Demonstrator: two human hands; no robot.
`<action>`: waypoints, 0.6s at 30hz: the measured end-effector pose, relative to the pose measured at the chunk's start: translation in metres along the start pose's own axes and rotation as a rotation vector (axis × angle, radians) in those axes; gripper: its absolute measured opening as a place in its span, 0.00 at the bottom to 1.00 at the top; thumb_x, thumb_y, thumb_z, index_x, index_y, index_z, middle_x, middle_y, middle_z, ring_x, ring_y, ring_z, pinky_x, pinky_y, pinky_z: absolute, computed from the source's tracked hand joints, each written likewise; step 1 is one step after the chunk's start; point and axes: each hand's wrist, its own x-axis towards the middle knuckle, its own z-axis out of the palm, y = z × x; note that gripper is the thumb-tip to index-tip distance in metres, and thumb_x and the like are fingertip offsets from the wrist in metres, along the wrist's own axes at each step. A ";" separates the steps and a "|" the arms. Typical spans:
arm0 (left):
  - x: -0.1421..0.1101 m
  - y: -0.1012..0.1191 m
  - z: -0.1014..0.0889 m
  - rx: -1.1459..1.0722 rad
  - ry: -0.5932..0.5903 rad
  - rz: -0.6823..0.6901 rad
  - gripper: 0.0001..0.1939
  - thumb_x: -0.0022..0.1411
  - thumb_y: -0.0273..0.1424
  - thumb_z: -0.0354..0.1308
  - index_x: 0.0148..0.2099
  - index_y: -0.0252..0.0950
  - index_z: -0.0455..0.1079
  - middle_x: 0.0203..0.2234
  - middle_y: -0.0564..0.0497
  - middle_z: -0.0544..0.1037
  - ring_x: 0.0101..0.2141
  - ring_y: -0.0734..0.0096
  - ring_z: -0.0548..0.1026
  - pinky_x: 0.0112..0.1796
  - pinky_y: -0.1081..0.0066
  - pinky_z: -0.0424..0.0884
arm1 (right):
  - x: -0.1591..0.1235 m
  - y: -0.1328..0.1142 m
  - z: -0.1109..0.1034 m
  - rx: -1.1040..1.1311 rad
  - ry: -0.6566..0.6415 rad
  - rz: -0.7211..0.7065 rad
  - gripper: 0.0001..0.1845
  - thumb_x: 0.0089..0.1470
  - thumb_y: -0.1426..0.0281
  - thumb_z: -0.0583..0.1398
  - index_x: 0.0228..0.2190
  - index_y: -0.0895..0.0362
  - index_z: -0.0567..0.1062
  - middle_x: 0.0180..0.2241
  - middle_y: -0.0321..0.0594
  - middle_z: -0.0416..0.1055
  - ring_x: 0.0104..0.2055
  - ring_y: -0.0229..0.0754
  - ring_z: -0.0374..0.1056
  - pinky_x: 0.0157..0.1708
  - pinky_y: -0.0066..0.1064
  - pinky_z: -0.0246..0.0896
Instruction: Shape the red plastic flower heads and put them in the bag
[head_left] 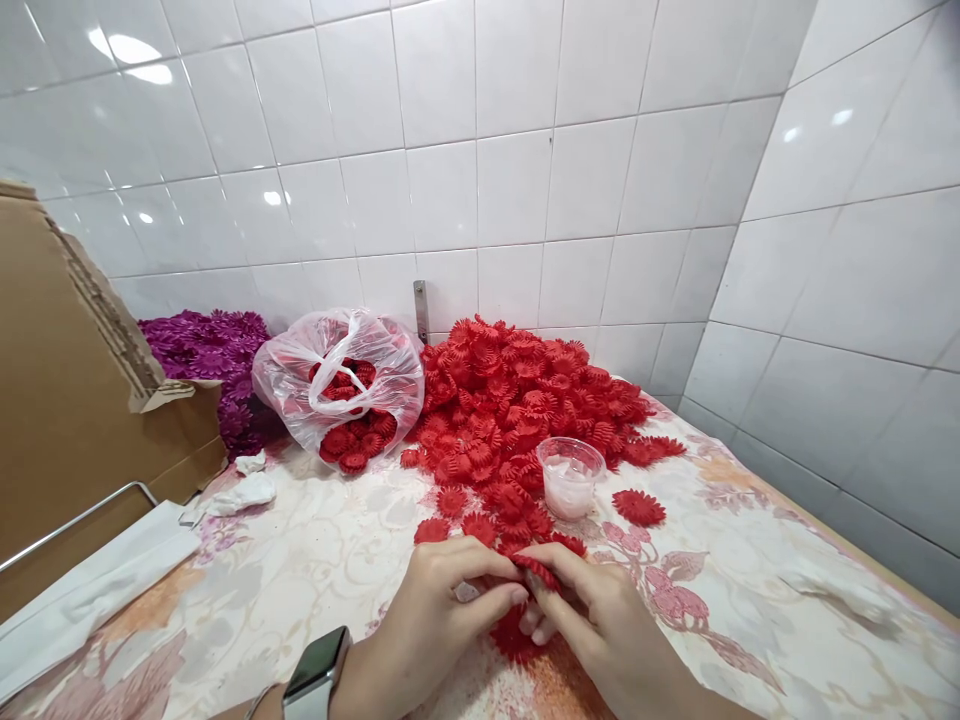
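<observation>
Near centre | left hand (442, 585) and right hand (592, 605): both pinching one red artificial flower (538, 572) | judged light, flexible, easily creased, hardly slippery | likely best hold: middle, sparing fringe

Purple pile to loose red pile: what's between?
In the head view, a plastic bag holding red pieces lies between them; a metal strip stands by the wall behind.

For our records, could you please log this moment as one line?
right hand: holding red flower | left hand: at its edge | beyond: red pile, clear cup
</observation>
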 end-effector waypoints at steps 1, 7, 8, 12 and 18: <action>-0.001 0.000 0.001 0.002 0.013 -0.013 0.06 0.57 0.30 0.57 0.32 0.37 0.76 0.27 0.52 0.79 0.28 0.73 0.74 0.32 0.77 0.67 | 0.000 -0.001 0.000 0.004 0.000 0.011 0.10 0.53 0.71 0.50 0.34 0.55 0.71 0.20 0.35 0.72 0.23 0.41 0.70 0.29 0.32 0.65; -0.002 0.003 0.003 -0.053 0.061 -0.077 0.04 0.55 0.29 0.59 0.30 0.36 0.75 0.25 0.54 0.79 0.27 0.74 0.73 0.31 0.78 0.67 | 0.002 -0.002 0.000 -0.003 -0.008 0.083 0.06 0.49 0.72 0.52 0.22 0.54 0.65 0.16 0.33 0.68 0.20 0.40 0.67 0.23 0.29 0.61; -0.002 0.004 0.003 -0.057 0.060 -0.079 0.04 0.54 0.28 0.59 0.29 0.35 0.74 0.24 0.54 0.78 0.26 0.74 0.73 0.31 0.78 0.66 | 0.002 -0.002 0.000 -0.035 0.002 0.070 0.06 0.48 0.73 0.52 0.22 0.54 0.64 0.16 0.33 0.67 0.19 0.40 0.67 0.22 0.28 0.60; -0.002 0.008 0.002 -0.080 0.031 -0.102 0.03 0.53 0.24 0.58 0.28 0.34 0.72 0.24 0.54 0.77 0.27 0.74 0.72 0.31 0.78 0.66 | 0.003 0.001 0.000 -0.212 0.062 -0.048 0.05 0.48 0.71 0.55 0.22 0.55 0.65 0.19 0.34 0.69 0.22 0.40 0.66 0.24 0.29 0.58; -0.005 0.006 0.002 -0.105 0.007 -0.154 0.06 0.55 0.24 0.54 0.28 0.34 0.70 0.25 0.54 0.74 0.28 0.73 0.71 0.32 0.77 0.66 | -0.001 0.002 0.002 -0.270 0.041 -0.222 0.05 0.51 0.75 0.53 0.27 0.56 0.69 0.24 0.37 0.72 0.25 0.39 0.68 0.26 0.27 0.60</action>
